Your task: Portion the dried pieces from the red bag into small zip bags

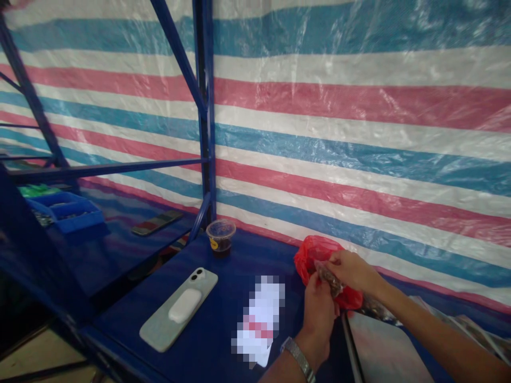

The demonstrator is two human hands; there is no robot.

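My left hand [318,319], with a metal wristwatch, and my right hand [353,271] meet at the right of a dark blue table top [203,340]. Both grip a small clear plastic packet [329,277] of brownish contents. A crumpled red plastic bag [315,258] bulges behind it, touching my hands. To their left lie a blurred white and red item [259,319] and a pale phone [178,308] with a white grip on its back. A small lidded plastic tub [221,236] with dark contents stands at the table's far edge.
A blue steel frame [205,117] rises at the far edge, before a striped tarpaulin [359,133]. At the left, a blue tray [66,213] and a dark flat item [157,222] sit on a lower surface. A pale metal sheet [383,346] lies at the lower right.
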